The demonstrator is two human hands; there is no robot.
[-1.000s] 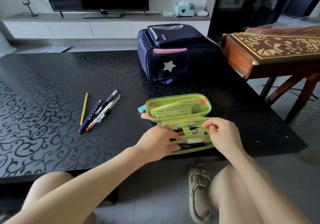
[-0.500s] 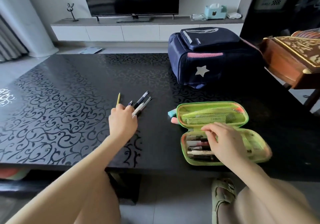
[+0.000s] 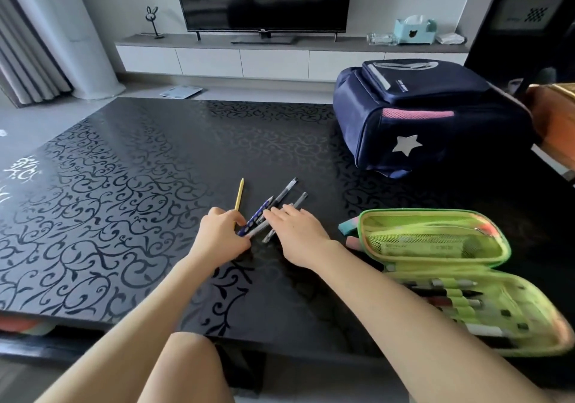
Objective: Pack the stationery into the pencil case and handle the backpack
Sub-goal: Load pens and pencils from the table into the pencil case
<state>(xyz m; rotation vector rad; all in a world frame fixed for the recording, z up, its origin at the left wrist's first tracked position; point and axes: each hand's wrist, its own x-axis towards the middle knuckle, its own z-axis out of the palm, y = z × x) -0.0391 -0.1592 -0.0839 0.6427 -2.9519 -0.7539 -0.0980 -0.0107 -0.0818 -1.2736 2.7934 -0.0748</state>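
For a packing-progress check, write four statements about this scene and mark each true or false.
1. The pencil case lies open on the table. True.
2. The backpack stands on the floor. False: it is on the table, behind the pencil case.
3. Both the left hand and the right hand touch the loose pens. True.
4. The yellow pencil is already in the pencil case. False: it lies on the table beside the loose pens.

Black table (image 3: 130, 203) with swirly vine pattern, lime green pencil case (image 3: 441, 240), navy backpack (image 3: 413, 116) with pink trim and a white star, yellow pencil (image 3: 239, 197).
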